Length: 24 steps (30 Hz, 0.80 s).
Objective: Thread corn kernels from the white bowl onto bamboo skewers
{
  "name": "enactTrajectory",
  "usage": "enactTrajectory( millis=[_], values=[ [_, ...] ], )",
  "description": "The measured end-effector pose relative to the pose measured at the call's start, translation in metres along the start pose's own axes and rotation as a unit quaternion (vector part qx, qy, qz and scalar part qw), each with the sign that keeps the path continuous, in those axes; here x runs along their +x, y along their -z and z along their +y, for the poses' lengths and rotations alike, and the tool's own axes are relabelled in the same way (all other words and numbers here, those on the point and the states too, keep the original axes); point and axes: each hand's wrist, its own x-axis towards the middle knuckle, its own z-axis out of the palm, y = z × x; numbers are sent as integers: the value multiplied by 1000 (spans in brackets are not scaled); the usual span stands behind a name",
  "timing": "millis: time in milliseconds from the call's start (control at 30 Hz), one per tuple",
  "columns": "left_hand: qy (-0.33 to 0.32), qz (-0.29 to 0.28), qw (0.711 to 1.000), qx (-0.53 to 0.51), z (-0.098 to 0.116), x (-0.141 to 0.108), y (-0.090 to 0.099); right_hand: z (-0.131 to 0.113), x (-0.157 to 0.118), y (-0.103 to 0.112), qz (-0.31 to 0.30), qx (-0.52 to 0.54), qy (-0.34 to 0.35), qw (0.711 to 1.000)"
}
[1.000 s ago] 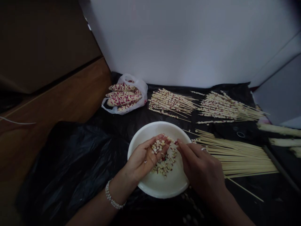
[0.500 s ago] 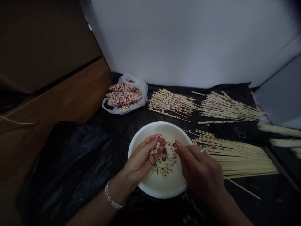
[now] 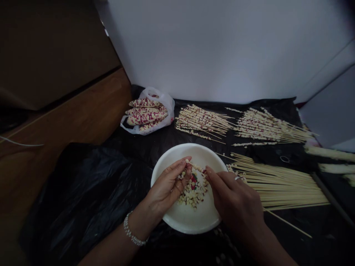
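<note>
Partly, kernels (image 3: 190,198) cover a red-and-green marking (image 3: 193,181) inside the bowl (image 3: 191,224).

Smooth, faintly glossy plastic is being shown by the bowl (image 3: 191,222), and wrinkled, shiny plastic by the sheeting (image 3: 94,188). A bumpy surface is being presented by the threaded skewer (image 3: 195,167), matt wood by the bare sticks (image 3: 288,186).

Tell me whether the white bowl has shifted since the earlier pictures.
No. The white bowl keeps the same place against the plastic bag, below it and to its right in the view.
</note>
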Motion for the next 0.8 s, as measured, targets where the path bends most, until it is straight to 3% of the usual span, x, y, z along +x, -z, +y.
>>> enactTrajectory(
  millis=[433,800],
  values=[
    [29,-1,999,-44,2,3,1,-1,0,1,3,8,-10,1000],
    [49,29,995,-88,3,4,-1,-2,0,1,5,4,-8,1000]
  ],
)
